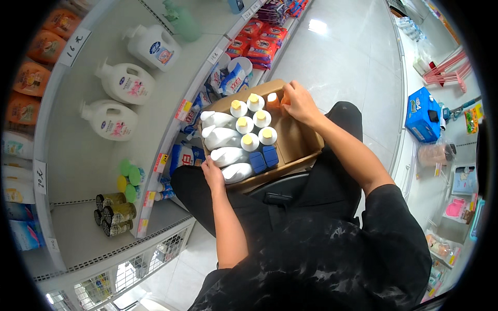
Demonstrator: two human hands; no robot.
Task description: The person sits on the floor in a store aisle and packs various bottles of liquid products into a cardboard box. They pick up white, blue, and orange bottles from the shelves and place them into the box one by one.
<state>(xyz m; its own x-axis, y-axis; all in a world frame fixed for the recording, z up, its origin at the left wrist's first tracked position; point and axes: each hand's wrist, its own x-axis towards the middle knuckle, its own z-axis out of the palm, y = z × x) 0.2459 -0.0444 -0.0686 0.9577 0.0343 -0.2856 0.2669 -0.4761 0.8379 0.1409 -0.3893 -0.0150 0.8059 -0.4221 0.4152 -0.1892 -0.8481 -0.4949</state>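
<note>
A cardboard box rests on my lap, partly filled with bottles. My right hand grips an orange bottle inside its far right corner, beside an orange bottle with a white cap. My left hand holds the box's near left corner, next to a white bottle. Several white bottles with curved necks line the left side. White-capped bottles with yellow tops stand in the middle, and two dark blue caps show near the front edge.
The shelf at left holds white pump jugs, dark-lidded jars and green-lidded containers. Red detergent packs and blue-and-white bags lie on lower shelving beyond the box. A blue carton stands on the right shelf.
</note>
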